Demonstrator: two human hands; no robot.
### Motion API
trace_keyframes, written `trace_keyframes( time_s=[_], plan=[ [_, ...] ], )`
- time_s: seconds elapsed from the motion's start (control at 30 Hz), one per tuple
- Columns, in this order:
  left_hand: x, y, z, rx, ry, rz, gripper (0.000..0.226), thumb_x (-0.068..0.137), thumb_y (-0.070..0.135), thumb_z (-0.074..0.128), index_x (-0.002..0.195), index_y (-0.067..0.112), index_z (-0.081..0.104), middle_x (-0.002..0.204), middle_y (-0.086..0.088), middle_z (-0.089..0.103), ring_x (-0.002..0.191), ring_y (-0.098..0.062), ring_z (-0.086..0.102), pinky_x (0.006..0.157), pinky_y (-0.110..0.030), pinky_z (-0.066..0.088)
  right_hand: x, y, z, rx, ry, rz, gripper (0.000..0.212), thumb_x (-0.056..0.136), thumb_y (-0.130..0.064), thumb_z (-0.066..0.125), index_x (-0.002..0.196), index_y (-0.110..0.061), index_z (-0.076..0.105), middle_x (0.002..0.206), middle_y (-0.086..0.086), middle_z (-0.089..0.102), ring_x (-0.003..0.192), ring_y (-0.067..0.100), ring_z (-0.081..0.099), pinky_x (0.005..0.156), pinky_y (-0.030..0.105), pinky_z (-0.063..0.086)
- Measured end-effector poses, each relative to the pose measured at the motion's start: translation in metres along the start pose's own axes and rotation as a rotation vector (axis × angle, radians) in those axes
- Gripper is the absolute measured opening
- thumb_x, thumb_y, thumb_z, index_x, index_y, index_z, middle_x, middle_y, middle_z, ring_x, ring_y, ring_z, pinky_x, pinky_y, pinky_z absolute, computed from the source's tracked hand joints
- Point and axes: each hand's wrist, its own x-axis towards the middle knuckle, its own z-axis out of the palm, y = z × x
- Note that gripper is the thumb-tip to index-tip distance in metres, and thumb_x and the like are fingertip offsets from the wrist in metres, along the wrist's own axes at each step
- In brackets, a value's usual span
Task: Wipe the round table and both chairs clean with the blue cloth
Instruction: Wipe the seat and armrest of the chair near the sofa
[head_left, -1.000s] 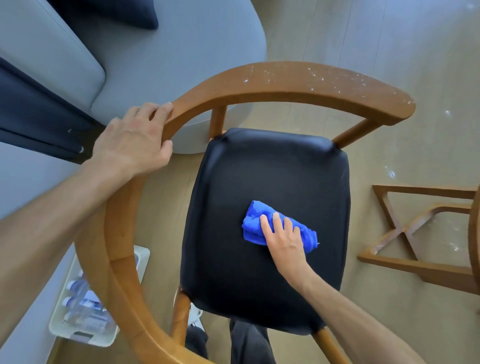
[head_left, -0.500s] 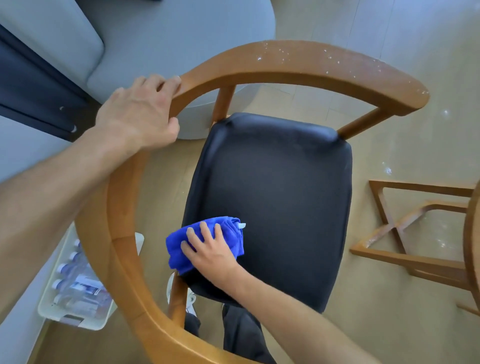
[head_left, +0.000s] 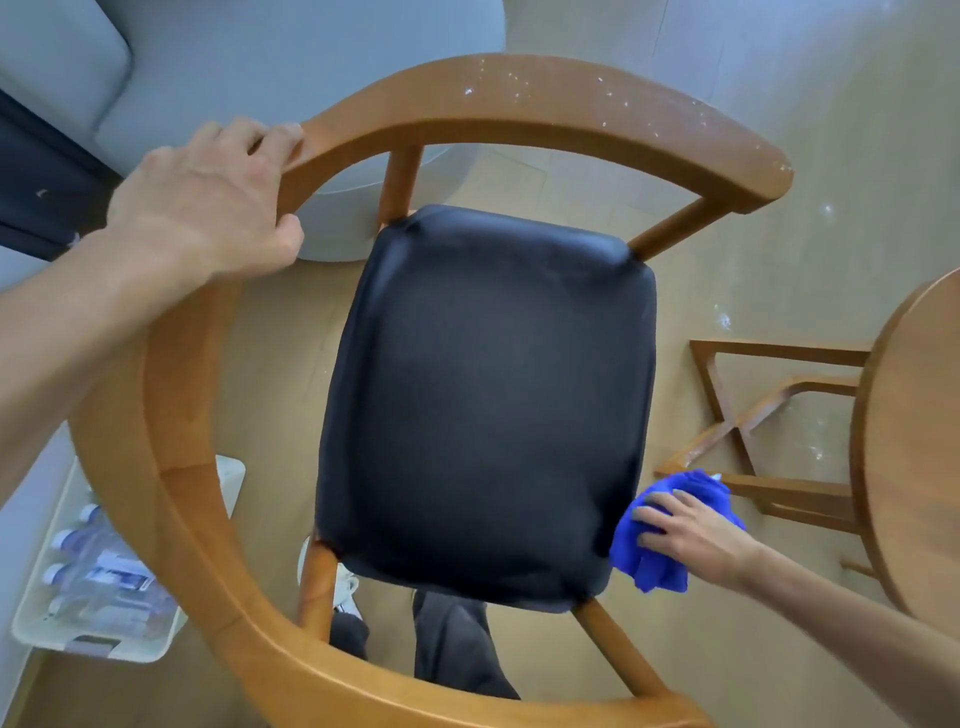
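Observation:
A wooden chair with a curved backrest rail (head_left: 519, 104) and a black padded seat (head_left: 488, 405) fills the view from above. White specks dot the far right part of the rail. My left hand (head_left: 208, 202) grips the rail at its left bend. My right hand (head_left: 685, 530) holds the bunched blue cloth (head_left: 670, 530) at the seat's near right edge, the cloth hanging just off the cushion. The round wooden table (head_left: 914, 447) shows at the right edge, with its crossed wooden base (head_left: 753, 415) on the floor beneath.
A grey sofa (head_left: 249, 67) stands behind the chair at the top left. A white crate of water bottles (head_left: 98, 587) sits on the floor at the lower left. My legs and a white shoe (head_left: 343, 587) show under the chair. White specks lie on the floor at right.
My right hand has swept the blue cloth from the seat's near left corner across to its near right edge. My left hand has kept its grip on the rail.

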Motion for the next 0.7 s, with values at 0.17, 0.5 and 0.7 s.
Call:
trace_keyframes(
  time_s=[0.17, 0.5, 0.7],
  plan=[
    [0.004, -0.002, 0.006, -0.007, 0.015, 0.006, 0.060, 0.088, 0.029, 0.054, 0.141, 0.018, 0.027, 0.128, -0.023, 0.047, 0.112, -0.044, 0.048, 0.081, -0.058, 0.045, -0.022, -0.011, 0.012, 0.631, -0.061, 0.454, 0.056, 0.068, 0.009, 0.042, 0.111, -0.020, 0.062, 0.110, -0.001, 0.052, 0.096, 0.019, 0.052, 0.069, 0.019, 0.042],
    [0.003, -0.001, 0.006, -0.083, 0.019, -0.037, 0.065, 0.080, 0.042, 0.045, 0.138, 0.023, 0.025, 0.124, -0.025, 0.047, 0.112, -0.049, 0.046, 0.088, -0.067, 0.044, 0.009, -0.093, 0.023, 0.718, -0.080, 0.129, 0.050, 0.080, -0.002, 0.040, 0.123, -0.019, 0.059, 0.127, 0.002, 0.049, 0.109, 0.018, 0.051, 0.085, 0.019, 0.043],
    [0.003, -0.004, 0.015, -0.105, 0.057, -0.044, 0.074, 0.070, 0.048, 0.035, 0.139, 0.023, 0.024, 0.125, -0.026, 0.045, 0.113, -0.049, 0.045, 0.091, -0.067, 0.043, -0.024, -0.016, 0.023, 0.807, 0.140, 0.950, 0.026, 0.085, 0.002, 0.049, 0.106, -0.011, 0.059, 0.096, 0.001, 0.050, 0.047, 0.018, 0.053, 0.042, 0.032, 0.046]
  ],
)
